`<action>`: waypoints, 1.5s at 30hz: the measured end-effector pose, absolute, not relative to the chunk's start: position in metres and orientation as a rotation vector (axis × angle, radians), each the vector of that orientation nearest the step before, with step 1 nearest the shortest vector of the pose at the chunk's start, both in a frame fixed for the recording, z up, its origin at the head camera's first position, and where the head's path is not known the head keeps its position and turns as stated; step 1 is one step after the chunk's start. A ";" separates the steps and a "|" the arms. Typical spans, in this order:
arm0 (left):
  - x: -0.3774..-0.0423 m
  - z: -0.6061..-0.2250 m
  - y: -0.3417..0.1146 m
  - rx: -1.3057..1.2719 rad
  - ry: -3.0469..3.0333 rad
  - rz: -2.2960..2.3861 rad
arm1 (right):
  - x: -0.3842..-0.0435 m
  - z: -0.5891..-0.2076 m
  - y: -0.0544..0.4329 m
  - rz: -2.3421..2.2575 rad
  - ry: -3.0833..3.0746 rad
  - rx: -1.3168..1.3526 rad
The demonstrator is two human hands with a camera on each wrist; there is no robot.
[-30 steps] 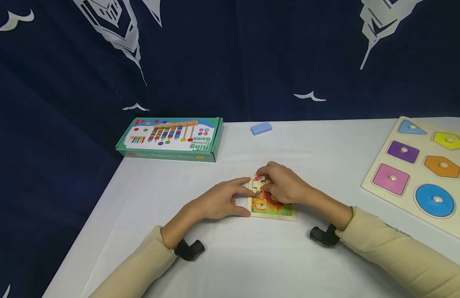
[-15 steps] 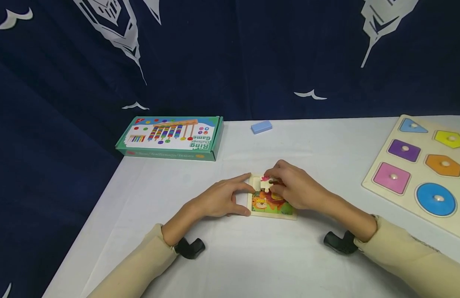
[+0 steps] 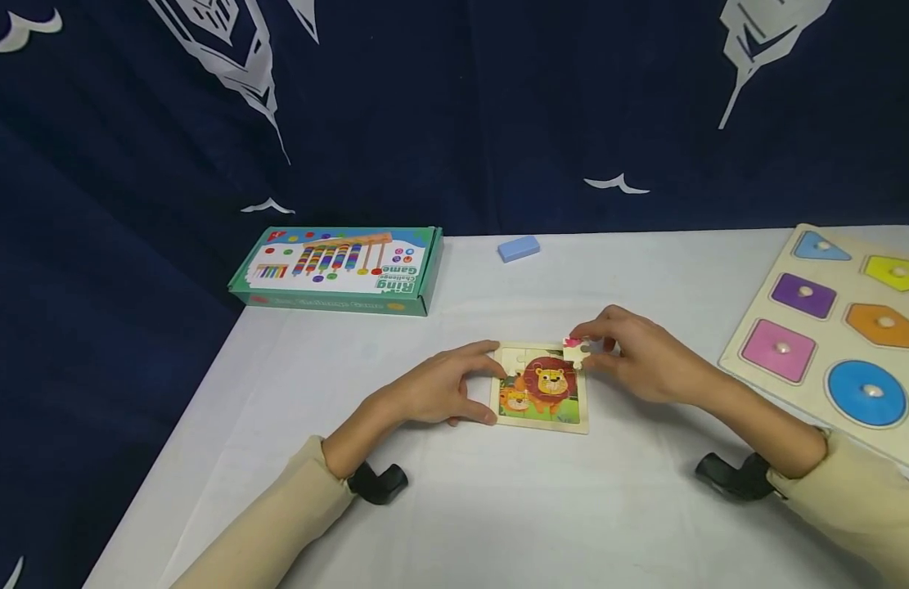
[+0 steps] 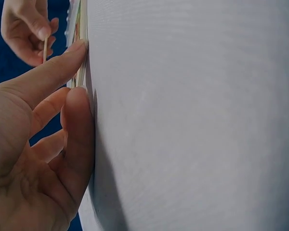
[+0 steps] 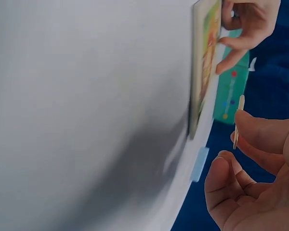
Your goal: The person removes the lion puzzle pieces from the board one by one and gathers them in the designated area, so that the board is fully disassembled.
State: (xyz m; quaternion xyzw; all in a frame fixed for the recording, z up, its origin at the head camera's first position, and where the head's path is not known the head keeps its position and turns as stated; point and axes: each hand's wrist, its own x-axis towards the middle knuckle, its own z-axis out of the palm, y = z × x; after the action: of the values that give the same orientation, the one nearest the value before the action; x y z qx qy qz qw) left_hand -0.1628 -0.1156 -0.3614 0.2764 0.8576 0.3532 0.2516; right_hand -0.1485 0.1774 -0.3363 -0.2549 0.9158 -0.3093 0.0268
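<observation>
Lying at the back left of the white surface [image 3: 498, 507], a green box [image 3: 336, 270] carries a bright printed lid. Nearer the person, the left hand [image 3: 439, 388] is loosely spread, its fingertips touching the left edge of the puzzle [image 3: 546, 384], which lies flat with a lion picture and a pale bare patch at upper left. Well behind it sits a blue block [image 3: 519, 249]. Raised by the puzzle's upper right corner, a piece [image 3: 576, 352] is pinched between thumb and fingers of the right hand [image 3: 649, 356]. Farthest right lies a board [image 3: 830, 335] of coloured, knobbed shapes.
</observation>
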 end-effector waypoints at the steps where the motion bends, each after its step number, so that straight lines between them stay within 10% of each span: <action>1: -0.163 -0.361 -0.115 0.749 2.332 0.961 | -0.148 -0.337 0.181 -0.947 2.836 -0.781; 45: -0.163 -0.360 -0.114 0.733 2.319 0.987 | -0.147 -0.356 0.199 -0.753 2.864 -0.605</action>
State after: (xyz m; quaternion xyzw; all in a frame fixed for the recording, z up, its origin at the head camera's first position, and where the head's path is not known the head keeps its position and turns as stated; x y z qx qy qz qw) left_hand -0.1629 -0.1138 -0.3596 0.2700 0.8542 0.3636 0.2555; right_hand -0.1473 0.1994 -0.3560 -0.1999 0.9458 -0.2488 0.0595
